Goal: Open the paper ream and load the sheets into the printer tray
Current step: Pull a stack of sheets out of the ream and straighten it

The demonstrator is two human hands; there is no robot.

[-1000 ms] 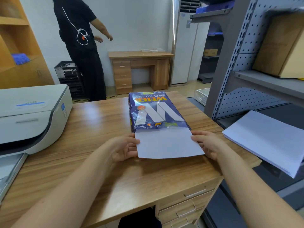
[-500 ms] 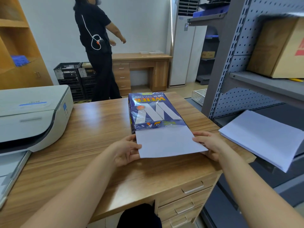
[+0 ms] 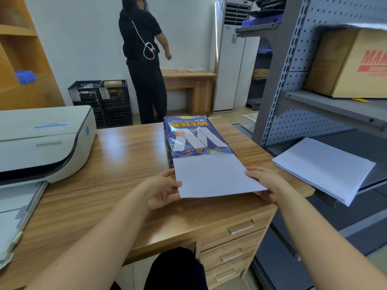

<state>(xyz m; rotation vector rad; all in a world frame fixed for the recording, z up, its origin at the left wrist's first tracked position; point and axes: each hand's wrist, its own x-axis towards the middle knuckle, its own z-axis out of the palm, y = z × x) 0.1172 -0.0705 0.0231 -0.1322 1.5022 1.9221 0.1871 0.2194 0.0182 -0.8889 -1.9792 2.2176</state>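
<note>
A blue paper ream (image 3: 192, 139) lies on the wooden desk (image 3: 117, 164), its near end open. A stack of white sheets (image 3: 215, 176) sticks out of that end toward me. My left hand (image 3: 165, 190) grips the sheets' left edge, and my right hand (image 3: 266, 183) grips their right edge. The white printer (image 3: 44, 141) stands at the desk's left, and its paper tray (image 3: 14, 216) juts out at the lower left.
A loose stack of white paper (image 3: 326, 166) rests on the grey metal shelf (image 3: 335, 105) to my right, with a cardboard box (image 3: 347, 61) above it. A person in black (image 3: 144, 59) stands beyond the desk near black crates (image 3: 100, 99). Desk drawers (image 3: 234, 243) sit below.
The sheets have slid a little farther out of the wrapper toward me, both hands still on their edges. The person behind has walked to the right.
</note>
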